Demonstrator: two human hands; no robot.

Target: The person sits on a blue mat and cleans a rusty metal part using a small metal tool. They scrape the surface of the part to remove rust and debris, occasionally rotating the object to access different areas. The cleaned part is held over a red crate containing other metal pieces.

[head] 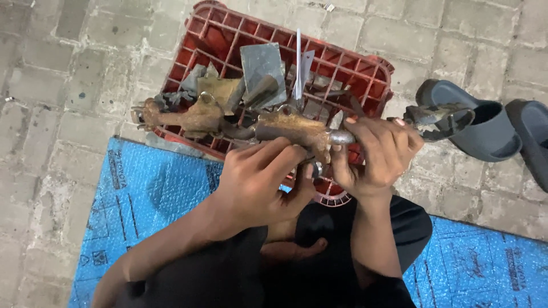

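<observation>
Rusty metal assembly (291,128) sat at frame centre, held level over the near edge of the red crate (365,71). Brown, corroded casting body, a shinier grey shaft stub at its 3 o'clock end, dark forked end piece (442,117) further out at 3 o'clock. A second rusty casting (194,117) lay at 9 o'clock of it, on the crate; couldn't tell whether the two were joined.

Left hand (257,179) was below the casting at 6 o'clock, fingers curled up onto its underside, closed around it. Right hand (379,154) was wrapped tight on the shaft section at 3 o'clock, thumb underneath, fingertips over the top.

Printed matter: blue bubble-textured sheet (148,188) covered the floor from 7 to 4 o'clock, with dark printed lettering and small square handling symbols near its edges. Nothing else labelled was visible.

Containers: the red crate was a plastic lattice type, at 12 o'clock, sitting partly on the sheet. It held scrap: a flat grey metal plate (262,63) standing on edge, a tan folded piece (220,88), a thin bright strip (298,63) upright, assorted dark bits beneath.

Two dark slippers (496,131) sat at 3 o'clock on the grey block paving (63,80).
</observation>
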